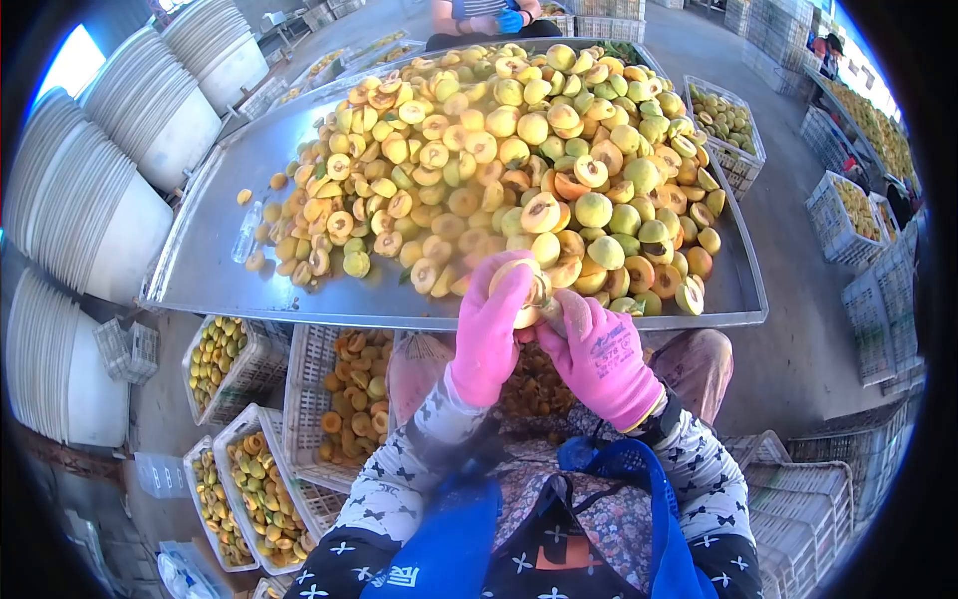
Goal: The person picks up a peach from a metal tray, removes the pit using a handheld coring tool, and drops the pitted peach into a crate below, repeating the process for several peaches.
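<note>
My left hand (pixel 489 334), in a pink glove, is closed around a yellow peach half (pixel 514 275) just over the near edge of the metal table. My right hand (pixel 604 364), gloved the same way, is closed on a small hand tool (pixel 547 305). The tool's tip meets the fruit; most of its handle is hidden in the glove. Directly beyond both hands lies a big heap of yellow-green peaches (pixel 499 150), many cut in halves, some with pits showing. Below the hands, between my knees, more brownish fruit pieces (pixel 534 384) are partly covered by my arms.
The metal table (pixel 215 255) has a raised rim and holds a clear plastic bottle (pixel 247 233) at left. Crates of peach halves (pixel 267 489) stand at lower left, another crate (pixel 725 125) at right. Stacked white tubs (pixel 75 200) line the left. A person (pixel 489 18) sits across the table.
</note>
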Motion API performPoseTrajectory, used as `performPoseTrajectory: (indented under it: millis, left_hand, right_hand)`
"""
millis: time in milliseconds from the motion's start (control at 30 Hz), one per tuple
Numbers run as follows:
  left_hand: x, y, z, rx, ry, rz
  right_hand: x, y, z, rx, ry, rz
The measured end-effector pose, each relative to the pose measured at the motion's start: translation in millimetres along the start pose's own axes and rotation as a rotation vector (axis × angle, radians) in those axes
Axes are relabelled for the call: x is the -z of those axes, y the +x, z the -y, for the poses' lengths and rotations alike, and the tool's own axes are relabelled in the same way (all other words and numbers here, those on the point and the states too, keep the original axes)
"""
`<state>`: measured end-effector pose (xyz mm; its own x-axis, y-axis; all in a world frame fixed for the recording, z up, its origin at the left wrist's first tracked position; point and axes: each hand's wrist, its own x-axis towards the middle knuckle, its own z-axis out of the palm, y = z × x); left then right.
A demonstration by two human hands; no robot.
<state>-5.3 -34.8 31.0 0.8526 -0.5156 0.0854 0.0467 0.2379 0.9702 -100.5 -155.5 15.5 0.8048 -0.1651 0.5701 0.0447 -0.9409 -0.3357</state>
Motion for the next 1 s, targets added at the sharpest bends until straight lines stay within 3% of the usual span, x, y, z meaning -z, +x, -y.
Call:
performPoseTrajectory:
  millis: [100, 300, 400, 600, 667, 800, 900, 1000]
  left_hand:
    - [-5, 0, 5, 0.054, -0.233, -0.006]
    - [1, 2, 18, 0.049, -0.270, 0.075]
    - [2, 4, 16, 0.021, -0.110, 0.069]
    - [7, 2, 28, 0.248, -0.215, 0.031]
    - [8, 2, 33, 0.216, -0.244, 0.007]
    - [13, 7, 38, 0.103, -0.173, -0.012]
    - [13, 11, 36, 0.029, -0.158, 0.030]
    - [31, 22, 38, -0.274, 0.554, 0.168]
  right_hand:
    - [-7, -5, -7, -0.030, 0.059, 0.064]
    - [-6, -15, -5, -0.091, 0.295, 0.157]
    - [-12, -22, -6, -0.112, 0.435, 0.172]
    - [-23, -24, -30, -0.057, 0.133, 0.279]
    - [-27, -26, -27, -0.106, 0.171, 0.319]
    - [-37, -29, -2, -0.186, 0.474, 0.201]
    - [-36, -24, 5, -0.124, 0.542, 0.095]
    - [-39, -19, -23, -0.208, 0.522, 0.346]
